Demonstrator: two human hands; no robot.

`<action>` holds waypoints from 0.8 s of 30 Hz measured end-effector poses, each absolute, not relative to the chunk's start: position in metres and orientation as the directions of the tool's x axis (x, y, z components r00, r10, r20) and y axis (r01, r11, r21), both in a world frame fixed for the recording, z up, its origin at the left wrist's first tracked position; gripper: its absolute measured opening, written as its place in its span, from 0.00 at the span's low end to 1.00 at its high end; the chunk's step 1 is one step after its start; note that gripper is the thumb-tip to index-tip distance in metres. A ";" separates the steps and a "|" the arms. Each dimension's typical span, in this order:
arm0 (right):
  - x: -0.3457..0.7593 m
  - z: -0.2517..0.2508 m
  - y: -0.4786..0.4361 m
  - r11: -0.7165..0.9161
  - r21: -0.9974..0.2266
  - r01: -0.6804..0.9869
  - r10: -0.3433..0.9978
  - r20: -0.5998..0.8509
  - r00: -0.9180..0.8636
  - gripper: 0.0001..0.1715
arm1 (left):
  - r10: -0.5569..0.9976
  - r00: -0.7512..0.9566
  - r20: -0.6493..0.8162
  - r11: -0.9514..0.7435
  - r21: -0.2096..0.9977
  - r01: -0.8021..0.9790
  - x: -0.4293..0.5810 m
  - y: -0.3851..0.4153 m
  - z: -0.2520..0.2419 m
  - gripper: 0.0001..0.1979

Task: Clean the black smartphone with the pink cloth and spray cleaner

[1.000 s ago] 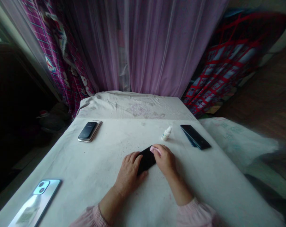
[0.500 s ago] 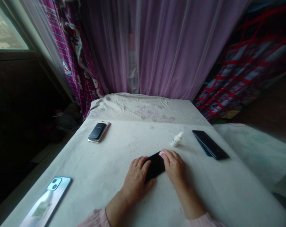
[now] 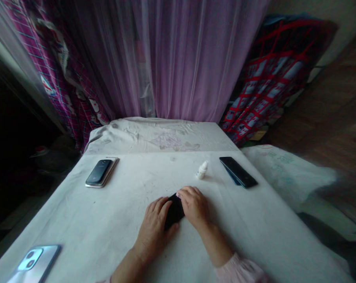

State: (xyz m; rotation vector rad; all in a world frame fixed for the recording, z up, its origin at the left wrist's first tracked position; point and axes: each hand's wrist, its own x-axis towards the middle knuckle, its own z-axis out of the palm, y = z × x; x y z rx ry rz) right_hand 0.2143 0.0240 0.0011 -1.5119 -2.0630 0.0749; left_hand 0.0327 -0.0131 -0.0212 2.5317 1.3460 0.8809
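Observation:
A black smartphone (image 3: 174, 212) lies on the white-sheeted table (image 3: 77, 220), partly covered by both hands. My left hand (image 3: 153, 224) presses against its left side and lower part. My right hand (image 3: 194, 206) sits over its upper right part, pinching a small pink cloth (image 3: 178, 195) against the phone under the fingertips. Most of that cloth is hidden by the fingers. A small white dropper bottle (image 3: 202, 170) stands just beyond my right hand.
Three more phones lie on the sheet: a dark one on a silver phone (image 3: 100, 173) at far left, a black one on a blue phone (image 3: 238, 172) at right, and a silver one (image 3: 33, 263) at near left. Purple curtains hang behind the table.
The head view has swung right, then back left. Both hands stay on the black phone, and less of the pink cloth shows under my right fingers.

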 end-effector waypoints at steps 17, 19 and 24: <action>0.200 0.009 0.016 0.302 -0.351 0.886 0.921 0.348 -0.176 0.09 | 0.790 0.374 0.486 -0.585 0.413 0.698 0.032 -0.011 -0.023 0.23; 0.205 0.007 0.019 0.260 -0.362 0.895 0.924 0.364 -0.121 0.10 | 0.797 0.367 0.480 -0.578 0.428 0.695 0.033 -0.011 -0.022 0.22; 0.220 0.004 0.027 0.139 -0.385 0.912 0.920 0.391 0.025 0.13 | 0.814 0.359 0.456 -0.559 0.448 0.698 0.034 -0.011 -0.020 0.20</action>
